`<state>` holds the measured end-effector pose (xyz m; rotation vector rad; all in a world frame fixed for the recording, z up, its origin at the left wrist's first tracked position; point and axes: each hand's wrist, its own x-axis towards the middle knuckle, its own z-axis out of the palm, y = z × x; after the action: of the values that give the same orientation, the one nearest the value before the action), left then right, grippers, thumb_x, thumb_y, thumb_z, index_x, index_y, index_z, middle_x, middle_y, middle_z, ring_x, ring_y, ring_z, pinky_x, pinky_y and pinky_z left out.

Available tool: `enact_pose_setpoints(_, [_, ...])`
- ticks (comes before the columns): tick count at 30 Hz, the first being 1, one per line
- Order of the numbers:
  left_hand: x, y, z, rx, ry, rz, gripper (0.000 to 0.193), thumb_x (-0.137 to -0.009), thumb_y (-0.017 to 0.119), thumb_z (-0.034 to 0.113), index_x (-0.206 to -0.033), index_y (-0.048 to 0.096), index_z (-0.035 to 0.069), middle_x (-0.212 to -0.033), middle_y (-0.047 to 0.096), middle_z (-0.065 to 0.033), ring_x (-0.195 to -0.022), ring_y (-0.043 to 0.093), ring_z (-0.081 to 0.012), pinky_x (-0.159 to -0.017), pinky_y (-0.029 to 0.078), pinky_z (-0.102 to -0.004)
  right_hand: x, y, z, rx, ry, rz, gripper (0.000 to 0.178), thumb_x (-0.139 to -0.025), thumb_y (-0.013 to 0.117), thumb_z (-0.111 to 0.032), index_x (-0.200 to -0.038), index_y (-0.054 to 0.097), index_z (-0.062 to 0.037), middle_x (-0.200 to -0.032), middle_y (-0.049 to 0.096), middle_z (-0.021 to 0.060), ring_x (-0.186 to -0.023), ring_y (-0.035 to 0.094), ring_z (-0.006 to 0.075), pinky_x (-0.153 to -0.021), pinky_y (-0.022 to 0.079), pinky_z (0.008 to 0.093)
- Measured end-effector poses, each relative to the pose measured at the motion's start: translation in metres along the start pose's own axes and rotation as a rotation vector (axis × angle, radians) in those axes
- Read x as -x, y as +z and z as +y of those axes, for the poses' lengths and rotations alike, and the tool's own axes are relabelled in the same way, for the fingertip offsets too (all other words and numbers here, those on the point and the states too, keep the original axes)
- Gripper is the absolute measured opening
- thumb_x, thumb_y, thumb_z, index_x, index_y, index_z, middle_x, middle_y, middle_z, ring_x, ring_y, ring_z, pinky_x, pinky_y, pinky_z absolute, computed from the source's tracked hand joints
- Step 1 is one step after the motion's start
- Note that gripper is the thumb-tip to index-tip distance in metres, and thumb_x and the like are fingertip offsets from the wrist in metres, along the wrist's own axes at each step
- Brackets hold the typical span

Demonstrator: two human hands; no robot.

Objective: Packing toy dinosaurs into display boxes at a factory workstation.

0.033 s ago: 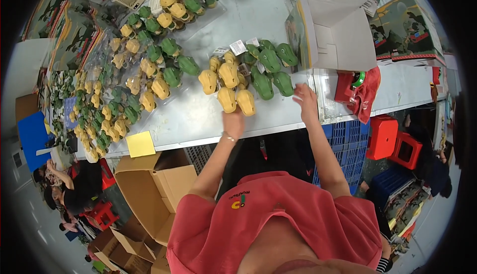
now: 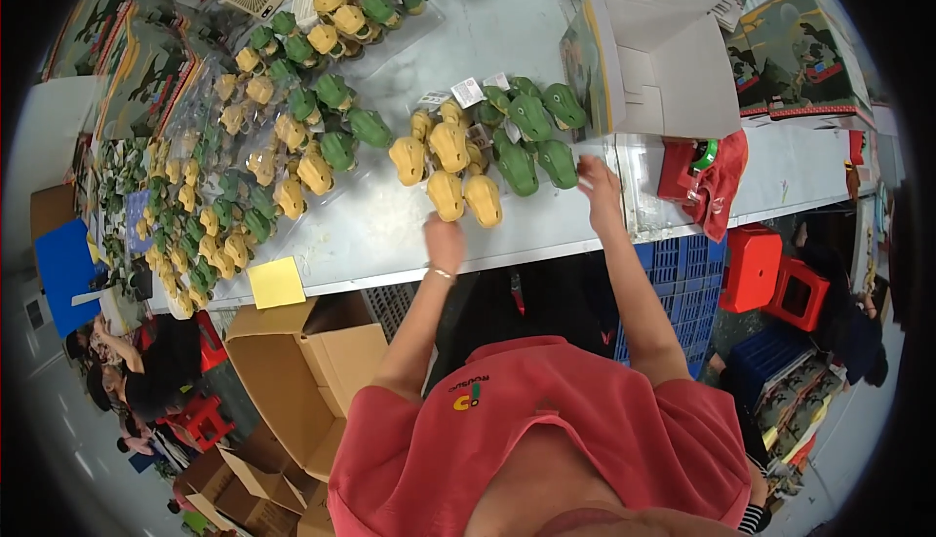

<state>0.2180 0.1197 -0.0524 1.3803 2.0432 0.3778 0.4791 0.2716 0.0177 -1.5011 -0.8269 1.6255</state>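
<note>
A cluster of yellow dinosaur-head toys [image 2: 448, 147] lies on the table beside a cluster of green dinosaur-head toys [image 2: 527, 118], with white tags among them. My left hand [image 2: 446, 243] is at the table's front edge, just below the nearest yellow heads; its fingers are blurred and partly hidden. To the right of the green heads is my right hand [image 2: 600, 194], fingers apart and nothing seen in them. Whether its fingertips touch the nearest green head cannot be made out.
Many more yellow and green heads [image 2: 302, 137], some in clear plastic, crowd the left. An open box [image 2: 663, 59] stands at the back right, near a red cloth [image 2: 720, 186]. A yellow paper [image 2: 276, 284] lies at the front edge, above an open carton [image 2: 292, 371]. Co-workers sit further off.
My left hand has shifted slightly left, away from the nearest yellow heads. My right hand has barely moved, and its fingers are a little closer together. The toys are nearly where they were.
</note>
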Motion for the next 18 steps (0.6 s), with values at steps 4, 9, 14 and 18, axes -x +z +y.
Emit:
enact_pose_setpoints(4, [-0.036, -0.047, -0.008, 1.440, -0.412, 0.390, 0.041, -0.087, 0.044, 0.040, -0.113, 0.050, 0.009, -0.111, 0.054, -0.0065, -0.095, 0.052, -0.0186, -0.075, 0.046, -0.0359, -0.076, 0.004, 0.022, -0.101, 0.117, -0.103, 0.051, -0.083, 0.052, -0.044, -0.117, 0.049, -0.0057, -0.118, 0.050, 0.0102, -0.115, 0.043, 0.0204, -0.090, 0.037, 0.0376])
enact_pose_setpoints(9, [-0.070, -0.080, 0.020, 1.809, -0.270, -0.006, 0.048, -0.087, 0.043, 0.047, -0.118, 0.047, 0.011, -0.112, 0.054, -0.0041, -0.099, 0.053, -0.0197, -0.080, 0.047, -0.0355, -0.089, 0.052, 0.009, -0.108, 0.150, -0.221, 0.062, -0.082, 0.051, -0.048, -0.129, 0.039, -0.0106, -0.129, 0.042, 0.0073, -0.120, 0.039, 0.0230, -0.096, 0.034, 0.0422])
enact_pose_setpoints(14, [-0.087, -0.076, 0.039, 1.782, -0.285, -0.189, 0.048, -0.085, 0.046, 0.048, -0.116, 0.047, 0.011, -0.109, 0.055, -0.0043, -0.098, 0.054, -0.0199, -0.082, 0.047, -0.0372, -0.143, 0.068, 0.020, -0.236, 0.213, -0.305, 0.058, -0.082, 0.053, -0.047, -0.128, 0.043, -0.0137, -0.123, 0.049, 0.0057, -0.112, 0.047, 0.0214, -0.092, 0.039, 0.0389])
enact_pose_setpoints(18, [-0.087, -0.077, 0.039, 1.699, -0.284, -0.093, 0.048, -0.085, 0.046, 0.048, -0.116, 0.047, 0.011, -0.108, 0.055, -0.0041, -0.098, 0.054, -0.0203, -0.083, 0.047, -0.0379, -0.131, 0.070, 0.022, 0.043, 0.226, -0.488, 0.067, -0.083, 0.041, -0.060, -0.137, 0.030, -0.0221, -0.139, 0.032, 0.0047, -0.129, 0.025, 0.0269, -0.102, 0.026, 0.0445])
